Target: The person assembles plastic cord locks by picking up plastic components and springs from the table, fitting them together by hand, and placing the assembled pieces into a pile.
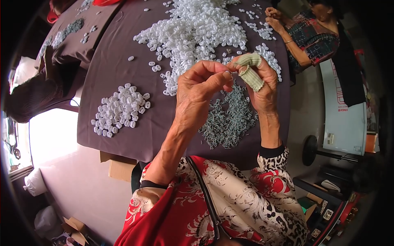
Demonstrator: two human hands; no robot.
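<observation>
A slip at the fingertips seems the likeliest trouble: the hands are being held right over the loose grey screws [230, 123], so anything small being let go there could be lost among them. The screws are lying toward the right part of the near edge of the table [111, 61], and some could be swept off by a low wrist or a dark cuff [271, 152]. The small pile of white plastic pieces [121, 110] is sitting toward the near left corner, where a few could be knocked down by the left forearm [168, 151] if it were swung out. Touch is probably being dulled by the green cloth covers [251, 78] being worn on the right hand [266, 84].

The left hand [199, 84] is being drawn into a narrow pinch beside the right fingertips; whether anything is being gripped cannot be told. The right hand is being held curled, its fingertips being partly masked, so its closure and contents cannot be told. Beyond both hands, the big heap of white pieces [205, 28] is stretching toward the far edge.
</observation>
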